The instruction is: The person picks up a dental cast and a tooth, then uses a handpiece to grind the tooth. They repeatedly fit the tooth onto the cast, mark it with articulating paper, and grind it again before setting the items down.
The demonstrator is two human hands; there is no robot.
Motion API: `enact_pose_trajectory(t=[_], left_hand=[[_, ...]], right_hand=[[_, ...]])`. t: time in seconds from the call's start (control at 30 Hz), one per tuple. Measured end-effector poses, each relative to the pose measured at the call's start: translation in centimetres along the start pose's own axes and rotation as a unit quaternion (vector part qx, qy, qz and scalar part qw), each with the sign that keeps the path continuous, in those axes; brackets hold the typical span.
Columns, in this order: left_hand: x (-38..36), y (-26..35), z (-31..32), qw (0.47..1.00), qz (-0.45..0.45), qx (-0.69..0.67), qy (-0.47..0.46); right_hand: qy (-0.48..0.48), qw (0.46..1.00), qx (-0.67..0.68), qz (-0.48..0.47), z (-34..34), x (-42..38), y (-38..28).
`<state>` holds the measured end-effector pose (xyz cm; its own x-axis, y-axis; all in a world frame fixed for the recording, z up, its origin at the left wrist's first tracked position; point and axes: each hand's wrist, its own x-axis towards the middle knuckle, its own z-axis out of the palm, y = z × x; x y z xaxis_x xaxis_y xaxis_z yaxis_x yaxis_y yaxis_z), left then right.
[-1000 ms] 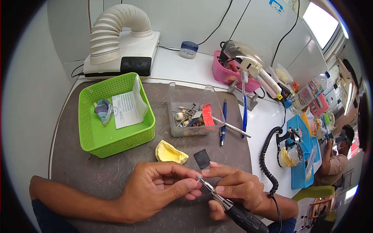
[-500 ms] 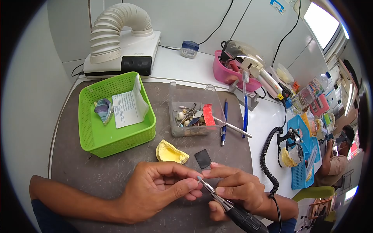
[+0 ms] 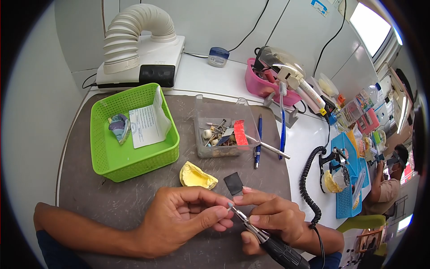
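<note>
My right hand (image 3: 275, 215) is wrapped round a rotary handpiece (image 3: 257, 231), a metal-nosed tool with a black body. Its small blue-grey bur tip (image 3: 230, 205) points up and left at my left fingertips. My left hand (image 3: 190, 219) is closed in a pinch right at that tip. A tiny pale edge shows between thumb and forefinger, too small to name. Just beyond my hands, a yellow dental cast (image 3: 197, 176) lies on the brown mat (image 3: 121, 201). A black square of sheet material (image 3: 233, 184) is close to my right fingertips.
A green basket (image 3: 134, 163) holds a paper slip and a bagged piece. Behind the cast stands a clear box (image 3: 224, 150) of burs, beside a blue pen (image 3: 258, 143) and a toothbrush (image 3: 283, 121). A coiled cord (image 3: 307, 184) hangs rightward. Another person (image 3: 387, 188) sits far right.
The handpiece tip has shifted very slightly at my left fingertips. Both hands keep the same grip and nearly the same place.
</note>
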<state>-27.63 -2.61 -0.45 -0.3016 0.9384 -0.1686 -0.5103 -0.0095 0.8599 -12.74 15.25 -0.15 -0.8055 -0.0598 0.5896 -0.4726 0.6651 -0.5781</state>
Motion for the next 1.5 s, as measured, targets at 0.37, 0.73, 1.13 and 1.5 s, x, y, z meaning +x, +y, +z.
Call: enact_pose_trajectory(t=[0.37, 0.73, 1.13, 1.5], left_hand=[[0.01, -0.29, -0.06, 1.0, 0.012, -0.001, -0.002], [0.01, -0.31, -0.1, 1.0, 0.016, 0.005, -0.005], [-0.03, -0.43, -0.14, 1.0, 0.02, -0.018, -0.008], [-0.03, -0.48, -0.19, 1.0, 0.025, -0.008, -0.01]], right_hand=[[-0.001, 1.0, 0.005, 0.007, -0.16, -0.13, 0.11], [0.034, 0.999, 0.007, -0.01, 0.14, 0.44, 0.01], [0.004, 1.0, 0.013, 0.017, -0.23, -0.44, 0.35], [0.002, 1.0, 0.006, 0.006, -0.14, -0.19, 0.13]])
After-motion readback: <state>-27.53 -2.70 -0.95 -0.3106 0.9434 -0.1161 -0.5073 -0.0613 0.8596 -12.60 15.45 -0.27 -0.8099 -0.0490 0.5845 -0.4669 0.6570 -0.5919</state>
